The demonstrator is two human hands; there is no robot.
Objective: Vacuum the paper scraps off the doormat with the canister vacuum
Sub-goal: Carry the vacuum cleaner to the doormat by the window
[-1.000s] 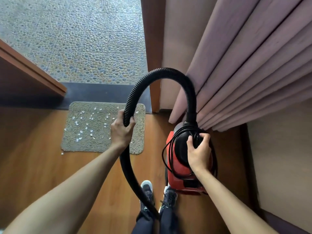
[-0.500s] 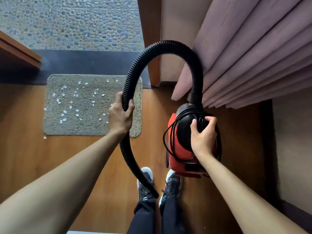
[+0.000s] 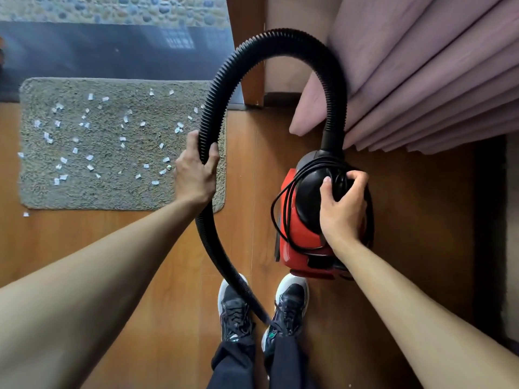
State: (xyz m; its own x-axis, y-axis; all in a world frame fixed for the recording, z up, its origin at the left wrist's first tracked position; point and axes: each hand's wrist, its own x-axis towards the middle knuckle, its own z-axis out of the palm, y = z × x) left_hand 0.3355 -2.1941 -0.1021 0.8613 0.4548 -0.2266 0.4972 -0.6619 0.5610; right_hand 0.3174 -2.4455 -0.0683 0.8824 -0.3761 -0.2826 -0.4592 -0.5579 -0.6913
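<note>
A brown wooden floor [image 3: 84, 228] fills most of the view. On the right hangs a big pink curtain [image 3: 421, 66] in thick folds, and its bottom edge comes down just behind the vacuum. At the top is a dark strip [image 3: 84, 51] by the doorway, with pebble ground [image 3: 112, 7] past it. The grey doormat [image 3: 112, 195] lies flat on the floor at the left, with its far edge against the dark strip. A long black hose [image 3: 280, 37] makes a tall loop from the top of the vacuum, up and over, then down the left side, and its end runs between the person's feet. The red and black canister vacuum [image 3: 297, 234] sits to the right of the mat and apart from it; I cannot tell if it rests on the floor or is lifted. The left hand [image 3: 195, 175] is over the right edge of the mat, and its grip is wrapped around the hose. The right hand [image 3: 342, 209] is on the black top of the vacuum, with its grip curled around the handle there. Two dark shoes [image 3: 233, 310] with white soles stand side by side at the bottom. A thin black cord [image 3: 284, 214] loops around the vacuum body. Lots of small white paper scraps [image 3: 90, 158] lie all over the mat, and one scrap [image 3: 25, 214] lies on the floor just off its near left corner.
</note>
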